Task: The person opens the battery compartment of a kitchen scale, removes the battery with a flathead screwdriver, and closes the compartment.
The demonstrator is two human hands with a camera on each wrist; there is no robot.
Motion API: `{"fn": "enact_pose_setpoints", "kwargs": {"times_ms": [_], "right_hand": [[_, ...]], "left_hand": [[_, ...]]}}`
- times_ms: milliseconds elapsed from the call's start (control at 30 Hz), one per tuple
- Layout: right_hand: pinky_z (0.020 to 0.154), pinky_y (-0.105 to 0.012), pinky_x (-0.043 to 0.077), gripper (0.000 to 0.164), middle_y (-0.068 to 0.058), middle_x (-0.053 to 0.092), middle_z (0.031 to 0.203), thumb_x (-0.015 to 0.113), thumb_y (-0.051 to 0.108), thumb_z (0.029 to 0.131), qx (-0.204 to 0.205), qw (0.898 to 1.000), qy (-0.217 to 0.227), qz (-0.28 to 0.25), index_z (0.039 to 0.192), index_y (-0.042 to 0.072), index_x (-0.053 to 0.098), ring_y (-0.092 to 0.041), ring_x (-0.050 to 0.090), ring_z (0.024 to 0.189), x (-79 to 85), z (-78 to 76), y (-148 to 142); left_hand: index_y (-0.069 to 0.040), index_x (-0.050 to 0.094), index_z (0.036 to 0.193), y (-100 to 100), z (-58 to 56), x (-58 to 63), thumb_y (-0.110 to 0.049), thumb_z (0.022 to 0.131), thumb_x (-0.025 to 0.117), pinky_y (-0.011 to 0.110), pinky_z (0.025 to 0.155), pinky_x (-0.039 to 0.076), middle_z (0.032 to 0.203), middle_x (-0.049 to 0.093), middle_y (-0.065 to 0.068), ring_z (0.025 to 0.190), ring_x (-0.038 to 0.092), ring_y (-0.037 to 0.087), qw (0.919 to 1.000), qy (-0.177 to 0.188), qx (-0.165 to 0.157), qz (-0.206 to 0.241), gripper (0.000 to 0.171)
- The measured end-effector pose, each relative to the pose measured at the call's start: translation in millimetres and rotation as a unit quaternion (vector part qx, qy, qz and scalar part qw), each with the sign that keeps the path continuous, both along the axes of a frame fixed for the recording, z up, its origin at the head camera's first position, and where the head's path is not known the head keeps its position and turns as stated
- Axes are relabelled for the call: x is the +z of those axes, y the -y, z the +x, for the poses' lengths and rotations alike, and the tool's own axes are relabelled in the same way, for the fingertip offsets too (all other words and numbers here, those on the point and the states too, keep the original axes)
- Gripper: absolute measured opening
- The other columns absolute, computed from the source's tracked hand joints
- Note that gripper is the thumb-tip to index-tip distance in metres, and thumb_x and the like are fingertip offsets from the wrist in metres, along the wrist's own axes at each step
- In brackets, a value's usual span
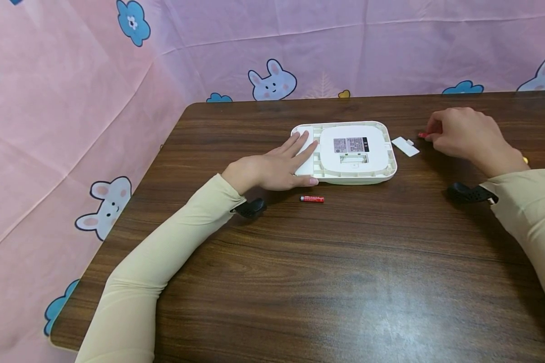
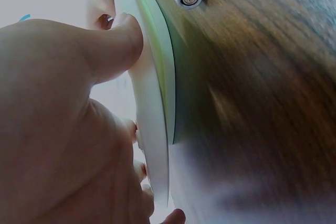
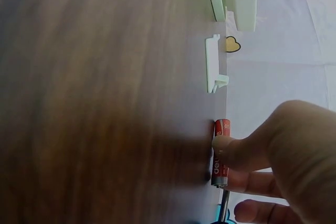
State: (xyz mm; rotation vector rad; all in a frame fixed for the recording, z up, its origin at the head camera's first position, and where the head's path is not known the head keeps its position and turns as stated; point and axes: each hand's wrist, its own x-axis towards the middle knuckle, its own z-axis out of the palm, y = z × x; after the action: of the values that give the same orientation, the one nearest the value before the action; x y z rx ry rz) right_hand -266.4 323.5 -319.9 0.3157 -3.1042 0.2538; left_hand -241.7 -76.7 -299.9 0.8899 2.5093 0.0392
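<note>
A flat white device (image 1: 379, 171) that looks like a kitchen scale lies underside up, its label and uncovered battery compartment (image 1: 354, 158) showing. Across its left end my left hand (image 1: 279, 166) rests with fingers spread, the thumb (image 2: 123, 45) at the near edge. Off to the right, my right hand (image 1: 468, 133) pinches a red battery (image 3: 221, 129) between thumb and fingers, low over the table. Between that hand and the device lies the small white battery cover (image 1: 406, 146). A second red battery (image 1: 312, 199) lies just in front of the device.
All of this is on a dark wood-grain table (image 1: 300, 282). Behind it and to its left hangs a pink curtain (image 1: 218, 45) with cartoon prints. A thin metal rod (image 3: 225, 203) shows beyond the held battery, and a small yellow thing (image 1: 525, 160) peeks out by my right wrist.
</note>
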Motion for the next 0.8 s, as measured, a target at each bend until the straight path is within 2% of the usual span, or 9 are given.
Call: {"fn": "enact_pose_setpoints", "kwargs": {"times_ms": [267, 467, 633, 800], "right_hand": [[0.064, -0.051, 0.044, 0.028, -0.016, 0.074, 0.099, 0.059, 0.011, 0.09, -0.004, 1.0, 0.001, -0.004, 0.113, 0.007, 0.072, -0.037, 0.063, 0.086, 0.9, 0.6, -1.7], [0.07, -0.059, 0.048, 0.024, -0.02, 0.072, 0.101, 0.064, 0.015, 0.094, 0.006, 0.999, -0.032, -0.019, 0.114, 0.005, 0.072, -0.039, 0.065, 0.091, 10.2, 5.7, 6.3], [0.069, -0.057, 0.049, 0.019, -0.017, 0.074, 0.104, 0.065, 0.015, 0.096, 0.035, 0.995, -0.082, -0.043, 0.113, 0.007, 0.072, -0.036, 0.068, 0.091, 29.1, 18.3, 32.9], [0.065, -0.051, 0.049, 0.018, -0.014, 0.072, 0.1, 0.066, 0.011, 0.095, 0.089, 0.986, -0.132, -0.051, 0.111, 0.007, 0.073, -0.032, 0.066, 0.086, 47.7, 38.4, 73.9]], "left_hand": [[-0.028, -0.02, 0.168, -1.2, 0.8, 1.1, -0.068, 0.107, 0.038, 0.044, 0.135, 0.002, 0.173, -0.033, 0.001, 0.161, -0.03, 0.021, 1.0, -0.003, 0.0, -0.001, 0.092], [-0.028, -0.02, 0.168, -1.4, 0.7, 0.6, -0.068, 0.107, 0.038, 0.044, 0.135, 0.002, 0.173, -0.033, 0.001, 0.161, -0.031, 0.02, 1.0, -0.001, 0.001, 0.0, 0.092], [-0.027, -0.02, 0.168, -1.4, 1.3, 1.3, -0.067, 0.108, 0.038, 0.044, 0.135, 0.001, 0.173, -0.034, 0.003, 0.161, -0.031, 0.021, 1.0, -0.001, -0.001, 0.001, 0.092], [-0.025, -0.02, 0.168, -1.6, 1.3, 1.1, -0.065, 0.108, 0.037, 0.043, 0.135, 0.0, 0.173, -0.033, 0.004, 0.161, -0.03, 0.022, 1.0, -0.001, -0.002, 0.003, 0.092]]}}
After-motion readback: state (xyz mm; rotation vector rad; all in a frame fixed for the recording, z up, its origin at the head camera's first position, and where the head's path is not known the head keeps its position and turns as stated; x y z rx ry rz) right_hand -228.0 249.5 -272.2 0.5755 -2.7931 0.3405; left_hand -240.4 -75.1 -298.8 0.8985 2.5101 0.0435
